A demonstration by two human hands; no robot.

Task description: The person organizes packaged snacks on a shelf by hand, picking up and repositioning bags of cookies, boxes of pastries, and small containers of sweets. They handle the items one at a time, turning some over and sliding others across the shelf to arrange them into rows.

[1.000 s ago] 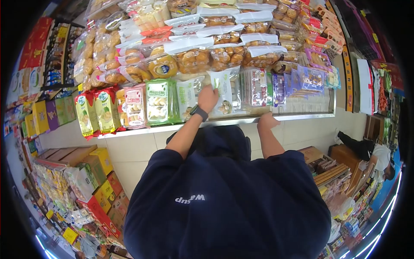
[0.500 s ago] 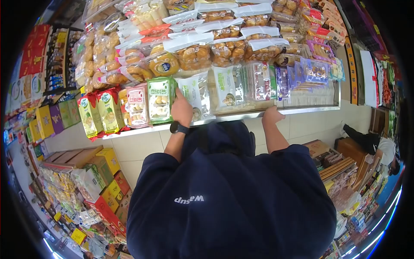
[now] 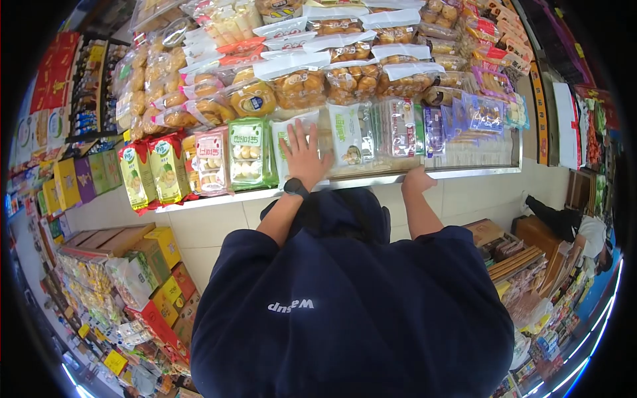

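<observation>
My left hand (image 3: 305, 154), with a dark watch on its wrist, lies with fingers spread over a white-and-green snack bag (image 3: 282, 131) in the front row. Just left of it stands a green-framed pack (image 3: 247, 154) with round pale pieces inside, beside a pink-framed pack (image 3: 212, 162). Another white-and-green bag (image 3: 352, 134) sits to the right of the hand. My right hand (image 3: 418, 182) is closed at the metal front rail (image 3: 474, 172) of the display, its fingers partly hidden.
Rows of bagged bread (image 3: 298, 87) fill the display behind. Purple packs (image 3: 484, 113) lie at the right, red-and-yellow packs (image 3: 166, 172) at the left. Stacked boxes (image 3: 169, 245) stand behind me on the left. A person (image 3: 587, 232) is at the far right.
My left hand has let go of the green-framed pack's right edge and moved right, spreading onto the white-and-green bag. My right hand stays at the rail.
</observation>
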